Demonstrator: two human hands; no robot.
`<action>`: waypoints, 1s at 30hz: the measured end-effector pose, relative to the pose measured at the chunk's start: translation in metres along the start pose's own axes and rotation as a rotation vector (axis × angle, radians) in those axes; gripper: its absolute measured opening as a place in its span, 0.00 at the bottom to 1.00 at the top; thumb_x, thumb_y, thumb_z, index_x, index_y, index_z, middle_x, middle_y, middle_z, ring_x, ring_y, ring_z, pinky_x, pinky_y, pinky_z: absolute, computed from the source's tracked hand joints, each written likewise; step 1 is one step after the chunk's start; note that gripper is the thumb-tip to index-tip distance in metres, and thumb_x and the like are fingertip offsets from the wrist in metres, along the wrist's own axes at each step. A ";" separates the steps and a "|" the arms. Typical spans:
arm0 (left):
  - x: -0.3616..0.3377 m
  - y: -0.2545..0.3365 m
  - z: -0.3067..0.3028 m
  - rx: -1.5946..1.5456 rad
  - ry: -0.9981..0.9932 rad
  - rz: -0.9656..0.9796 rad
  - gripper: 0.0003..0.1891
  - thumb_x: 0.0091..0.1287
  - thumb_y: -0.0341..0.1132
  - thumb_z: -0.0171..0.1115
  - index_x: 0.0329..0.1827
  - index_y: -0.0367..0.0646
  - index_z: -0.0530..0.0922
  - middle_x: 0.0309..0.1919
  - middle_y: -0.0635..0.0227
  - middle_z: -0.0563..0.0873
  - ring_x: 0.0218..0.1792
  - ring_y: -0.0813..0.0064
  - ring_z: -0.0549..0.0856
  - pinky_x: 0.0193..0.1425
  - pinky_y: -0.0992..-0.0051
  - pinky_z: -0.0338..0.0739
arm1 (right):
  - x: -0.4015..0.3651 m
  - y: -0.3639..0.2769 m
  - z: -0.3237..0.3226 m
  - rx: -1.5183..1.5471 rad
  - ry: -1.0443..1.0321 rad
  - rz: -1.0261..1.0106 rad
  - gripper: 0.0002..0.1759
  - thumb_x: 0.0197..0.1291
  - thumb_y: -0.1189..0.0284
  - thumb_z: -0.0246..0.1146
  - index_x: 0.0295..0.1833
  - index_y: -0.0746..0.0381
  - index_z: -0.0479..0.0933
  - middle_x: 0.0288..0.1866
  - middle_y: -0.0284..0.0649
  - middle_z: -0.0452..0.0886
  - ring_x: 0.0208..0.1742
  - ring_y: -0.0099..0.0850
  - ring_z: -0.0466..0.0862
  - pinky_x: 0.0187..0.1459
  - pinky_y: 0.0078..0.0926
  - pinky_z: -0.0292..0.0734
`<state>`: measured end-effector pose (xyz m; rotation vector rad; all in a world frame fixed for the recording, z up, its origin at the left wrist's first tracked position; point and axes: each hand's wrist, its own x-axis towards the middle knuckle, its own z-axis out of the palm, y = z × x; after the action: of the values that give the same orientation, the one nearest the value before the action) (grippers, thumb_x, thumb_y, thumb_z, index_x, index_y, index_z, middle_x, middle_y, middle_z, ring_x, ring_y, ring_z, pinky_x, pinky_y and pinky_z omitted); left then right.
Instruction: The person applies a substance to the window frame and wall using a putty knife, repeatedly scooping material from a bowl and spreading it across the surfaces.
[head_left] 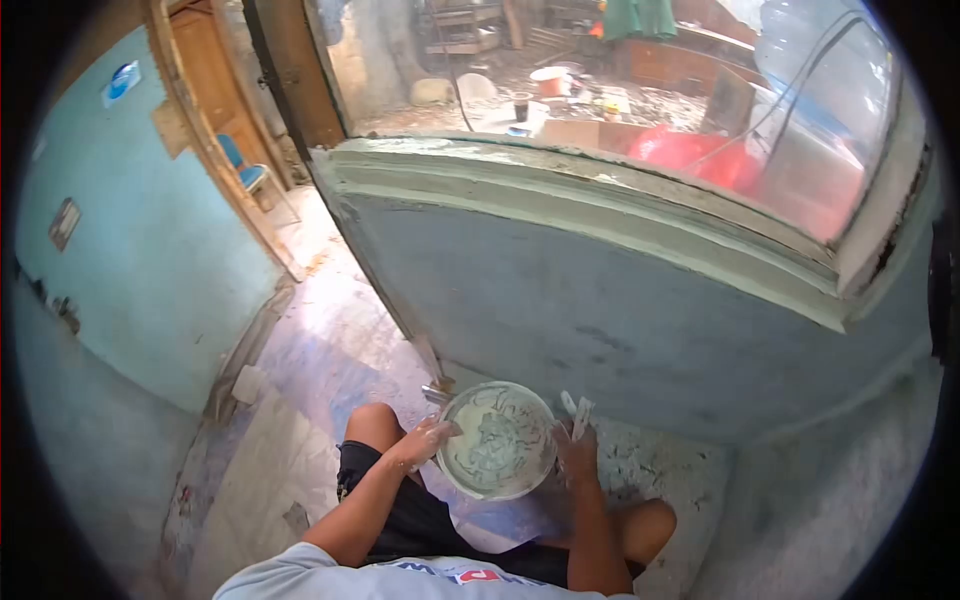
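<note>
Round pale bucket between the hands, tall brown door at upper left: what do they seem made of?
The round pale bucket looks like plastic, dull under smeared paste, judging by its smooth rim, though the coating hides much. The tall brown door is probably wood, perhaps varnished, from its warm orange tone.

Shirt (pixel 420 580) cut off at bottom; pale item (pixel 581 415) at right hand (pixel 577 450) indistinct

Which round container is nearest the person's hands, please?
The pale, round tub of grey-green paste, between the left hand and right hand; the reddish-white container stands beyond the pale green windowsill.
</note>
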<state>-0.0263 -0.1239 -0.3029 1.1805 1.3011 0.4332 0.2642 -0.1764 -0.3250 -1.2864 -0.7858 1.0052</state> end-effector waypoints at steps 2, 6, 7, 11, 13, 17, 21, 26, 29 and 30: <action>-0.006 0.019 0.004 0.258 0.032 0.172 0.17 0.66 0.41 0.58 0.50 0.37 0.84 0.44 0.62 0.85 0.39 0.71 0.84 0.45 0.71 0.80 | 0.006 0.001 -0.015 0.035 -0.133 0.427 0.19 0.61 0.60 0.70 0.42 0.67 0.79 0.20 0.35 0.76 0.20 0.27 0.79 0.23 0.25 0.75; -0.014 0.042 0.013 0.202 -0.092 -0.048 0.20 0.68 0.42 0.57 0.54 0.34 0.82 0.51 0.58 0.84 0.55 0.70 0.79 0.59 0.68 0.75 | 0.022 -0.030 -0.028 -0.145 -0.221 0.657 0.28 0.67 0.64 0.63 0.69 0.63 0.70 0.36 0.32 0.78 0.23 0.19 0.71 0.22 0.21 0.69; -0.015 0.046 0.013 0.194 -0.080 -0.051 0.20 0.68 0.42 0.57 0.54 0.34 0.82 0.51 0.58 0.84 0.55 0.70 0.79 0.59 0.68 0.75 | 0.024 -0.030 -0.031 -0.152 -0.190 0.539 0.29 0.67 0.64 0.63 0.70 0.63 0.69 0.39 0.35 0.79 0.24 0.20 0.72 0.23 0.24 0.70; -0.012 0.088 -0.008 0.438 -0.214 0.103 0.22 0.70 0.43 0.56 0.58 0.32 0.81 0.55 0.56 0.83 0.57 0.67 0.79 0.65 0.67 0.72 | 0.027 -0.028 -0.041 -0.368 -0.175 0.316 0.30 0.68 0.64 0.60 0.71 0.66 0.66 0.51 0.49 0.80 0.36 0.39 0.82 0.41 0.39 0.78; -0.024 0.143 -0.007 0.447 -0.246 -0.072 0.23 0.72 0.44 0.53 0.57 0.32 0.80 0.57 0.54 0.83 0.59 0.65 0.78 0.67 0.67 0.70 | 0.026 -0.026 -0.043 -0.532 -0.139 0.100 0.26 0.66 0.64 0.60 0.64 0.69 0.71 0.49 0.55 0.80 0.42 0.50 0.81 0.46 0.45 0.76; 0.043 0.090 -0.054 0.734 -0.625 0.148 0.23 0.72 0.42 0.50 0.64 0.37 0.78 0.59 0.52 0.81 0.62 0.58 0.78 0.67 0.64 0.70 | 0.022 -0.094 -0.053 -0.996 -0.451 -0.122 0.22 0.64 0.68 0.56 0.61 0.68 0.76 0.54 0.61 0.80 0.51 0.63 0.80 0.52 0.49 0.77; 0.137 0.030 -0.073 1.066 -0.976 0.841 0.19 0.74 0.38 0.45 0.59 0.41 0.78 0.74 0.50 0.65 0.72 0.49 0.65 0.75 0.60 0.63 | 0.023 -0.188 -0.026 -1.261 -0.457 -0.474 0.19 0.63 0.76 0.57 0.60 0.65 0.78 0.52 0.55 0.83 0.50 0.54 0.84 0.50 0.42 0.80; 0.132 0.178 -0.018 1.266 -1.312 0.679 0.19 0.75 0.37 0.44 0.59 0.38 0.77 0.78 0.49 0.57 0.74 0.46 0.63 0.78 0.59 0.59 | 0.045 -0.269 0.079 -1.029 0.056 -0.685 0.16 0.63 0.81 0.56 0.56 0.67 0.79 0.43 0.54 0.85 0.32 0.37 0.87 0.36 0.32 0.82; 0.168 0.163 0.004 0.917 -1.286 0.634 0.24 0.75 0.38 0.44 0.71 0.41 0.70 0.74 0.49 0.63 0.67 0.50 0.73 0.51 0.61 0.87 | 0.064 -0.276 0.115 -1.318 0.125 -0.927 0.16 0.64 0.80 0.59 0.57 0.68 0.77 0.33 0.49 0.83 0.28 0.47 0.82 0.34 0.40 0.77; 0.182 0.158 0.014 1.047 -1.271 1.160 0.23 0.74 0.40 0.47 0.68 0.40 0.72 0.74 0.51 0.65 0.69 0.50 0.71 0.56 0.60 0.85 | 0.066 -0.275 0.130 -1.340 0.164 -0.908 0.16 0.64 0.80 0.59 0.57 0.68 0.77 0.33 0.49 0.83 0.28 0.47 0.82 0.34 0.40 0.77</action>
<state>0.0938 0.0817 -0.2640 2.4273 -0.5126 -0.3176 0.2144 -0.0633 -0.0388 -1.7232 -1.8055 -0.5211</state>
